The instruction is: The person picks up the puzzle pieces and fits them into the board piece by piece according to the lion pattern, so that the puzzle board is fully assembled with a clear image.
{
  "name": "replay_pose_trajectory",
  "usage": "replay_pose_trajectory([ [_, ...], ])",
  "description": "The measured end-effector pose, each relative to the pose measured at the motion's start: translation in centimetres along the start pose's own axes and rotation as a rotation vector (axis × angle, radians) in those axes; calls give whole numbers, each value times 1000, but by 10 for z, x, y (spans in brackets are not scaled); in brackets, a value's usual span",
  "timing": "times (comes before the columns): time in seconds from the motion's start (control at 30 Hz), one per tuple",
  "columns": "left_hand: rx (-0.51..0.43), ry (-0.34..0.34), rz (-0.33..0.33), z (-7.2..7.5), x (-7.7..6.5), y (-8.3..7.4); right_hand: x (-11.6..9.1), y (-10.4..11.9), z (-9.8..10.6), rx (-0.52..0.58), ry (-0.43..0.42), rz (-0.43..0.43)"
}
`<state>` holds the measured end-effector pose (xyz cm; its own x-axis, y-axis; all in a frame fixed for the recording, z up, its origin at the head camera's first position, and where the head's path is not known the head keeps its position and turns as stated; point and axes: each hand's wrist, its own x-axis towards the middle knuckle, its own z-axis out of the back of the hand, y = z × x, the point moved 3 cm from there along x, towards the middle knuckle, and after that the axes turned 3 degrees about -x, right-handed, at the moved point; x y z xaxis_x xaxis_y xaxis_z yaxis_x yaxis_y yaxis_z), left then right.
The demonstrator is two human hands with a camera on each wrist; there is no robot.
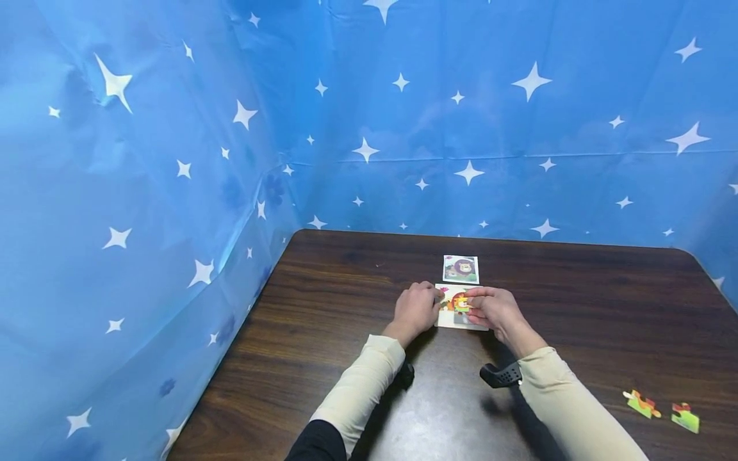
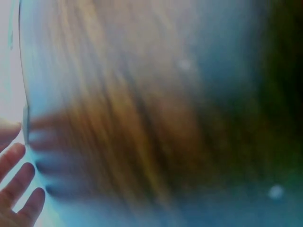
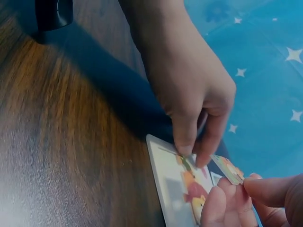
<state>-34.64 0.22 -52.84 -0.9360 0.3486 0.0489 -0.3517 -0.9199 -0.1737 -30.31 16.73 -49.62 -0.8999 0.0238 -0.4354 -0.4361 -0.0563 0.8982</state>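
A pale puzzle board (image 1: 464,324) lies on the table, partly filled with a colourful lion picture. My left hand (image 1: 416,308) rests at its left edge; in the right wrist view the thumb and forefinger press down at that end of the board (image 3: 160,163). Between thumb and fingers, my right hand (image 1: 497,312) pinches a small orange and green puzzle piece (image 3: 227,169), held over the board. The right fingertips hide part of the picture. In the left wrist view, the left fingers (image 2: 19,182) spread out over the table, most of which is blurred.
Just beyond the board lies a picture card (image 1: 461,269) with a lion on it. Two loose puzzle pieces, one orange and green (image 1: 641,404) and one green and red (image 1: 685,418), lie at the table's right front. A blue starry curtain (image 1: 369,115) hangs behind.
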Motion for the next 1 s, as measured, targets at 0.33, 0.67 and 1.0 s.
replay_pose_trajectory([
  [0.33,31,-11,-23,-3,-1,-2,7,-6,-18,-17,21,11],
  [0.67,30,-30,-33,-1,-2,1,15,-9,-29,-36,13,10],
  [1.0,29,-24,-45,2,-5,2,16,-13,-35,-95,-18,42],
])
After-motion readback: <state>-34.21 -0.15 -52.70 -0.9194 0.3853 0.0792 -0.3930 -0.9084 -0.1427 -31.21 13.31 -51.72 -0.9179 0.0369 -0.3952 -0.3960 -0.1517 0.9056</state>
